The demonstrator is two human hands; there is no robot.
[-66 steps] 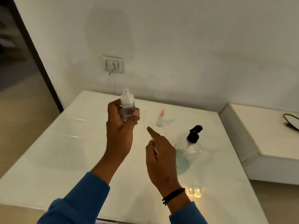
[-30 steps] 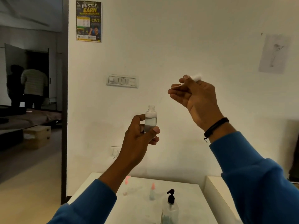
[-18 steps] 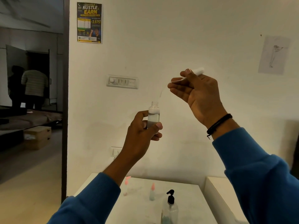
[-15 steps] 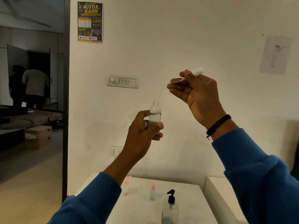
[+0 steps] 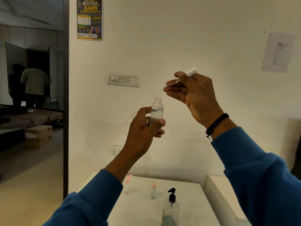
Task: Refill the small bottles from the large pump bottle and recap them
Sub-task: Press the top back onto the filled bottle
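**Uncapped small bottle held up, spray cap lifted clear**

The left hand curls its thumb and fingers round the lower half of a small clear bottle, gripping it upright at chest height, well above the white table. The bottle's neck is open and it holds clear liquid partway up. Up and to the right of the bottle, the right hand pinches a white spray cap between thumb and curled fingers; the cap's thin dip tube slants down toward the bottle's mouth, though whether its tip is inside cannot be told.

Far below the bottle, on the table, stands the large pump bottle with a black pump head and a little bluish liquid at its base. Left of it stand two more small bottles, one with a pink cap and one with an orange cap. Behind the bottle, the wall carries a switch panel, a poster and a sketch on paper.
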